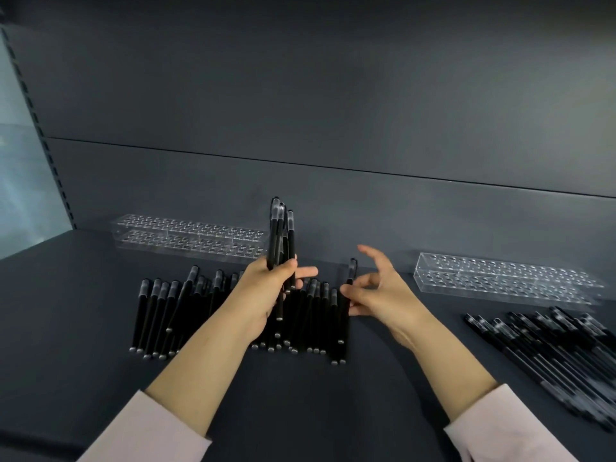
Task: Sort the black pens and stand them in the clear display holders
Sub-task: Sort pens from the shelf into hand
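Pen row [160, 315] lies flat, caps pointing away, butts roughly level; I judge that eases single picks. Over its middle, my left hand [266, 288] clamps a bundle [281, 235] upright, seemingly ready for the holes. At its right end, my right hand [373, 291] pinches one pen [352, 270], index lifted. Pens have black barrels and frosted caps. Behind the row, left holder [193, 235] and right holder [500, 275] hold no pens.
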{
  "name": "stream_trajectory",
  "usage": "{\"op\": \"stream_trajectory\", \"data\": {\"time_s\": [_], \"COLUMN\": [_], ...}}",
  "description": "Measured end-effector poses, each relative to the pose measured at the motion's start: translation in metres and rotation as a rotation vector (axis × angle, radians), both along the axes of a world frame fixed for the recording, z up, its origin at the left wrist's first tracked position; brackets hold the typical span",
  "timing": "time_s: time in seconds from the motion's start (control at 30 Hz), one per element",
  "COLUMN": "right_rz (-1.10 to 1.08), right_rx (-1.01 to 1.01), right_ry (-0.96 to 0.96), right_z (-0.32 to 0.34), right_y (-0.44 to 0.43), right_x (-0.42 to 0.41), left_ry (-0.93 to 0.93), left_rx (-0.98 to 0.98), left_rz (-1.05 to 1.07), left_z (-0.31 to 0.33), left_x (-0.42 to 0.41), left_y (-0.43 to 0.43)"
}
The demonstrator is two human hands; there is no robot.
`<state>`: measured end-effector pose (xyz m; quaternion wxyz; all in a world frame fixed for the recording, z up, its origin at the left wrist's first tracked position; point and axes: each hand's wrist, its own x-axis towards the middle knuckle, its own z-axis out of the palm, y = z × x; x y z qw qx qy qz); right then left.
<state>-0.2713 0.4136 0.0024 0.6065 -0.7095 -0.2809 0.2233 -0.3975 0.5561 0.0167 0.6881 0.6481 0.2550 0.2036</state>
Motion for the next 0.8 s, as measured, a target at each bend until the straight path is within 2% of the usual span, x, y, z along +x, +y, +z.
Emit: {"op": "stream_trajectory", "data": {"time_s": [0.3, 0.43, 0.57, 0.67, 0.8], "right_rz": [-0.043, -0.057, -0.063, -0.115, -0.072], "right_rx": [-0.282, -0.333, -0.319, -0.228, 0.123], "right_ry": [-0.344, -0.482, -0.509, -0.436, 0.010], "right_z": [-0.015, -0.019, -0.021, -0.020, -0.006], "right_y": [0.003, 0.005, 0.006, 0.008, 0.007], "right_x": [0.003, 0.003, 0.005, 0.007, 0.001], "left_ry": [-0.039, -0.062, -0.059, -0.023, 0.018], "left_rx": [-0.173, -0.218, -0.232, -0.209, -0.137], "left_rz": [-0.105, -0.146, -0.188, -0.234, -0.305], "left_z": [0.003, 0.005, 0.008, 0.010, 0.010], "left_x": [-0.003, -0.004, -0.007, -0.008, -0.009], "left_y": [-0.003, -0.004, -0.006, -0.009, -0.013]}}
